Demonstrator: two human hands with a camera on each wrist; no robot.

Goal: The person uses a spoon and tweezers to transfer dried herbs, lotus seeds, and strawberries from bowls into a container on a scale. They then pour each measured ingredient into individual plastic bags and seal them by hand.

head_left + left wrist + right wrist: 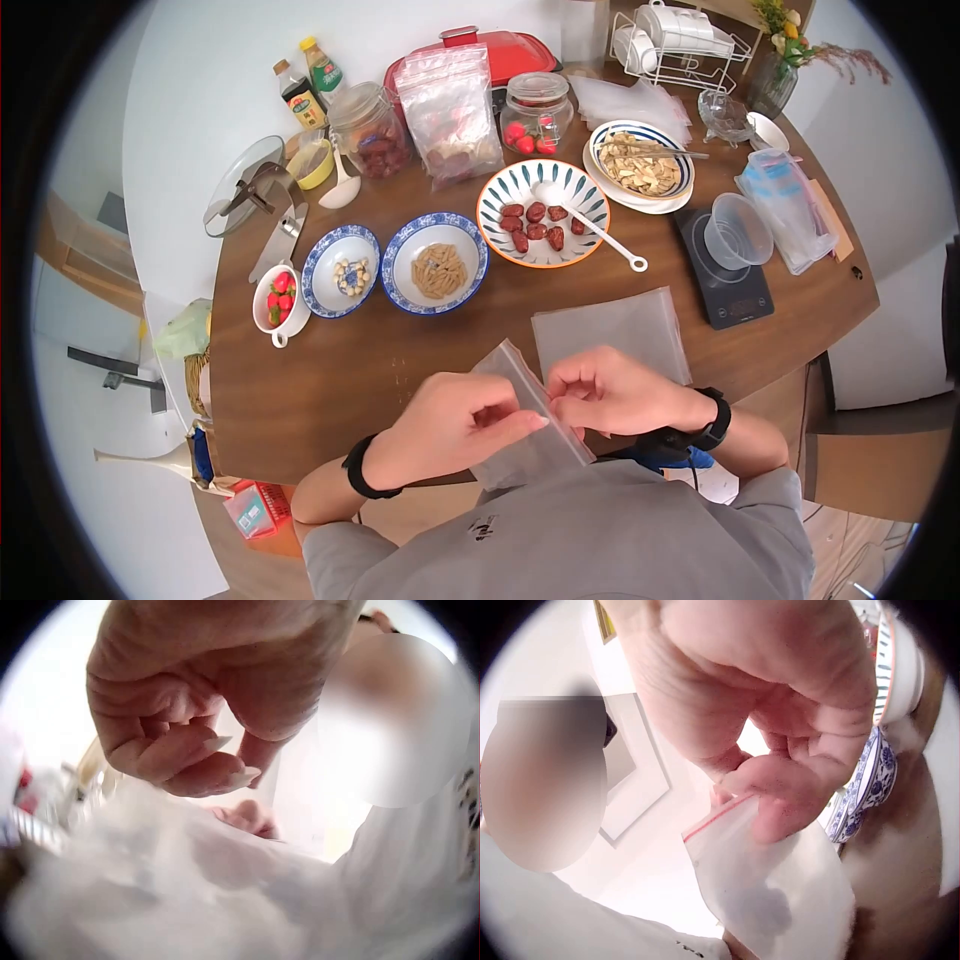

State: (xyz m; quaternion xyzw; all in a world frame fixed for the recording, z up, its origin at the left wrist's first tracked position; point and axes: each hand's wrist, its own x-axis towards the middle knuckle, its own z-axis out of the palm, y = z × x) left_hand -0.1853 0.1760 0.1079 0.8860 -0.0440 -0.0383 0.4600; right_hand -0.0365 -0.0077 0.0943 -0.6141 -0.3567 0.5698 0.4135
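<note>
In the head view a clear zip bag (525,462) is held slanted at the table's front edge, above the lap. My left hand (452,428) pinches its top edge between thumb and curled fingers. At the same edge, farther right, my right hand (625,392) pinches with thumb and forefinger. The right wrist view shows the bag's red seal line (718,819) running to the right fingertips. Cloudy plastic (187,877) fills the lower part of the left wrist view, below the left fingers. More flat clear bags (615,330) lie just beyond the right hand.
Behind the hands stand a bowl of red dates (510,250) with a white spoon, two blue-rimmed bowls (397,290) and a cup of strawberries (262,305). A black scale (740,312) bears a clear plastic tub (738,235). Glass jars (538,90) stand farther back.
</note>
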